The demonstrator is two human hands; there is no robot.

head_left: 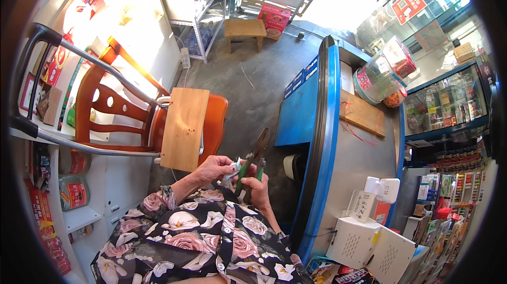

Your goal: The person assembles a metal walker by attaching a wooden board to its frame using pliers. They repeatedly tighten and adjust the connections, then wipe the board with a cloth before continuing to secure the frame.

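My right hand (257, 193) is wrapped around the green handles of a hand tool with a dark, rusty metal head, which looks like pliers (260, 144). The head points up and away from me, above the floor. Close beside it, my left hand (212, 169) pinches a crumpled whitish-blue scrap (231, 176), perhaps cloth or plastic. This scrap lies against the tool's left handle, and I cannot tell whether it is wrapped around it. Both hands are held in front of my flowered clothing, and fingers partly hide the handles.
To the left stands an orange wooden chair (217, 120), with a metal-framed trolley handle (105, 65) and a wooden board (185, 125) against it. A blue-edged counter (323, 141) runs along my right. A small wooden stool (245, 29) stands farther off on the grey floor.
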